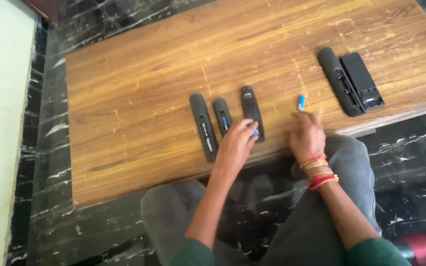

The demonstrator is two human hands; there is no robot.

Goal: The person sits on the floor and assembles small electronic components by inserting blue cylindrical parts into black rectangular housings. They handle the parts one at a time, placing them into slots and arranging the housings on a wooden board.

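1. Remote control (251, 109), black and slim, lies on the wooden bench (139, 88) under the left hand (236, 144), whose loosely curled fingertips rest on its near end; whether they grip anything, I cannot tell.
2. Its back is open, with a blue battery showing by the fingertips.
3. Its long axis runs away from the person, tilted slightly left at the far end.
4. The right hand (306, 134) lies loosely open just right of it, fingers toward a small blue battery (301, 102), holding nothing.
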